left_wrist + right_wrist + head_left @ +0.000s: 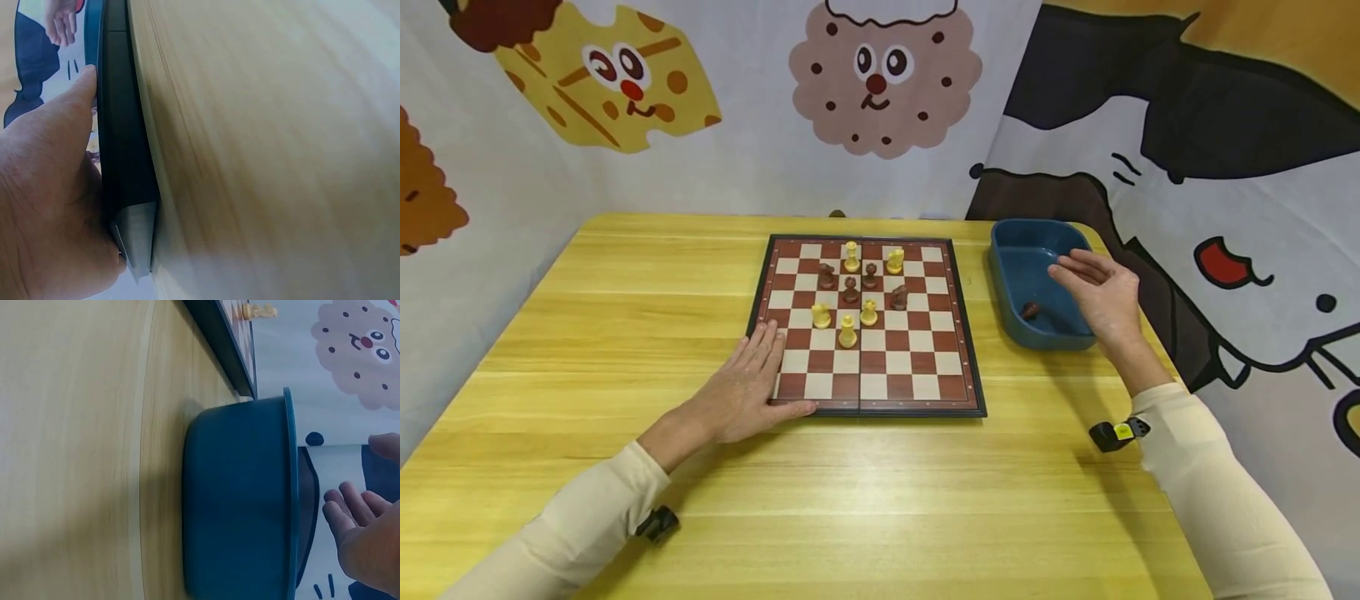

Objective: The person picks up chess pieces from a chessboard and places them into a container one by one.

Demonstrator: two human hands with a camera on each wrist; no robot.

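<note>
My left hand (741,390) rests with straight fingers on the front left corner of a red and white chessboard (886,387). In the left wrist view its thumb lies along the board's black edge (125,125). Over the right side of a blue plastic bin (1048,340) hovers my right hand (1103,302), fingers loosely bent, nothing seen between them. One dark brown chess piece (1030,310) lies at the bottom of the bin. Several pale yellow pieces, among them a rook (847,332) and a knight (895,262), stand on the board with several dark brown pieces (850,290).
Board and bin stand on a light wooden table (880,500), the bin near its right edge. Behind and at both sides hangs a white cloth (745,179) printed with cartoon figures. Small black cameras (658,524) sit at both wrists.
</note>
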